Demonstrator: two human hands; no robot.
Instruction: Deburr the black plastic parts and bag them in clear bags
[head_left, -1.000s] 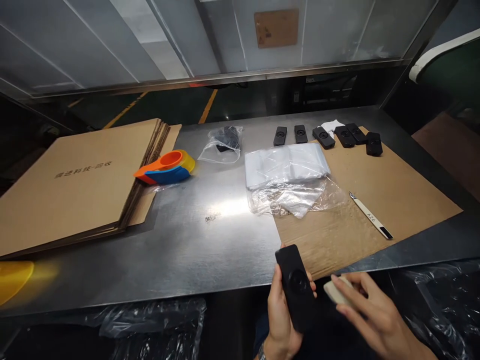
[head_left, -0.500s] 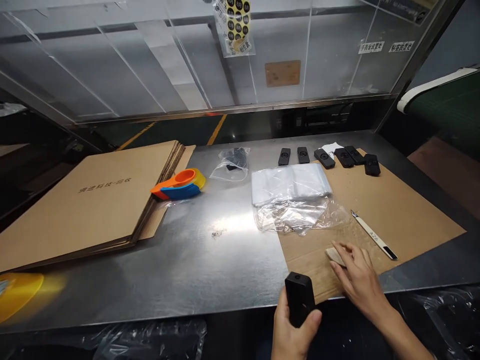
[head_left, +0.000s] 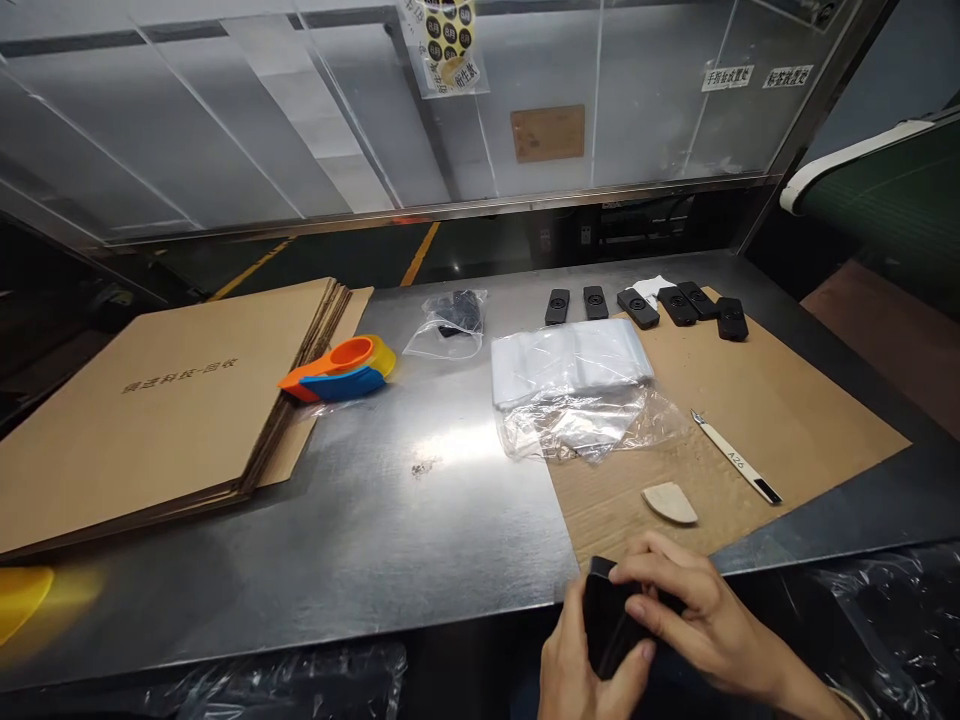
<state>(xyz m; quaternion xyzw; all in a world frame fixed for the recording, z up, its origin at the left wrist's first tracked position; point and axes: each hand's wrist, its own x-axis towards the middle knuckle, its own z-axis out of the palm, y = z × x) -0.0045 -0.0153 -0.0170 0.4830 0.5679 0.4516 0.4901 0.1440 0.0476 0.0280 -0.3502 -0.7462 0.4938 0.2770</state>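
Observation:
My left hand [head_left: 566,665] is wrapped round a small black plastic case [head_left: 606,630] at the table's front edge. The fingers of my right hand [head_left: 701,615] are closed on the upper right side of the same case and hide part of it. Just beyond my hands, a beige wedge-shaped pad [head_left: 670,503] lies on the cardboard sheet [head_left: 810,430]. To its right rests a craft knife [head_left: 736,457] with a white handle marked A26. Several black cases [head_left: 733,320] lie in a loose row at the back.
A stack of clear plastic bags [head_left: 574,365] lies mid-table. Left of it are a bagged black item [head_left: 459,312], an orange, blue and yellow tape dispenser [head_left: 341,370] and a pile of flat cardboard [head_left: 165,390]. A framed clear panel [head_left: 420,130] stands over the back edge.
My right hand has let go of the beige pad, leaving it on the cardboard, and has moved down left onto the black case in my left hand. The camera view has shifted slightly.

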